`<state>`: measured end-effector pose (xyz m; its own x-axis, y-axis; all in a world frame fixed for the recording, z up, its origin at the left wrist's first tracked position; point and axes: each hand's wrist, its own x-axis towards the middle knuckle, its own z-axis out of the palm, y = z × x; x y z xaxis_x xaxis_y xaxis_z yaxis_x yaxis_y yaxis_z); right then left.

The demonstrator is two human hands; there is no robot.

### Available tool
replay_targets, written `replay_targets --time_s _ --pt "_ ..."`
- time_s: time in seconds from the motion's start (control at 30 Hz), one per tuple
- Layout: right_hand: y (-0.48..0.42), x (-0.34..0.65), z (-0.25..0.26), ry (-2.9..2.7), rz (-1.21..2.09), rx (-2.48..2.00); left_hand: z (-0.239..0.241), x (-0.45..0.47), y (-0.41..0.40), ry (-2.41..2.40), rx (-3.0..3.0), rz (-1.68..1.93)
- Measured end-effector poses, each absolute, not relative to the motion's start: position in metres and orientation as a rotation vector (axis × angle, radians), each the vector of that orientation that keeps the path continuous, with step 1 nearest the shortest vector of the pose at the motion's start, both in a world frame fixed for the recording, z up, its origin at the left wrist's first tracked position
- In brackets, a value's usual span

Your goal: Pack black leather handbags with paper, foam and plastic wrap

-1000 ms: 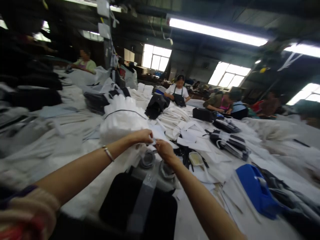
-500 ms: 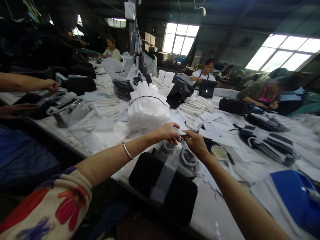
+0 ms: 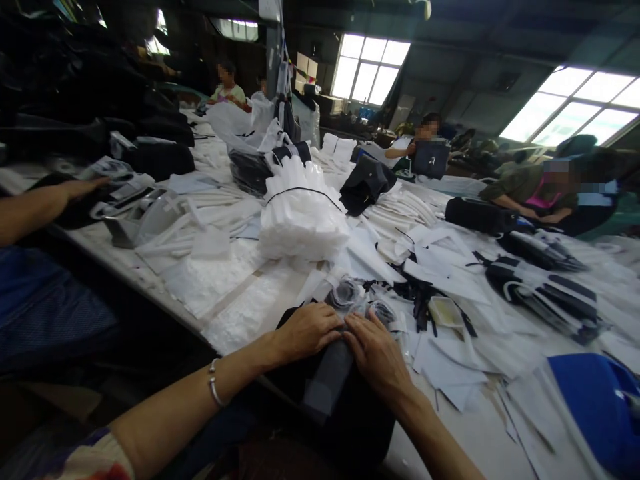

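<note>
A black bag (image 3: 350, 420) lies at the near table edge with a clear plastic strip (image 3: 327, 377) running over its top. My left hand (image 3: 306, 330) rests on the bag's far end, fingers curled down onto it beside the strip. My right hand (image 3: 376, 352) lies flat next to it, fingers together, pressing on the strip's upper end. Both hands touch each other. Just beyond them are grey rolled pieces in plastic (image 3: 346, 292).
A bundle of white foam sheets tied with a black band (image 3: 300, 217) stands behind. White paper pieces (image 3: 450, 360) litter the table. A blue object (image 3: 595, 400) sits at right. Another person's arm (image 3: 35, 203) reaches in at left; other workers sit across the table.
Both hands came down and toward me from mid-air, where they pinched a small piece, onto the black bag. The view has tilted down.
</note>
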<state>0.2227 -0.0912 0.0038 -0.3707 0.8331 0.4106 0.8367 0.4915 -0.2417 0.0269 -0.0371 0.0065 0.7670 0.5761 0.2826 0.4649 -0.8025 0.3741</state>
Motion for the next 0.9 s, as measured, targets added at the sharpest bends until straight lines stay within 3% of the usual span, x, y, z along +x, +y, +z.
replay_targets --time_s 0.17,0.3,0.5,0.67,0.9 --pt "-0.098 0.239 0.027 -2.206 0.025 -1.335 0.01 0.022 -0.04 0.796 2.65 0.718" --pt "-0.067 0.267 0.053 -1.89 -0.022 -1.583 0.015 0.024 -0.04 0.805 2.604 0.802" --pt "-0.002 0.264 0.056 -1.658 0.544 -2.025 0.008 0.028 -0.039 0.794 2.575 0.833" --pt "0.016 0.262 0.032 -1.542 0.821 -1.878 0.0 0.025 -0.039 0.785 2.577 0.845" --pt "0.025 0.286 0.036 -1.257 1.205 -1.541 -0.006 0.025 -0.038 0.769 2.551 0.847"
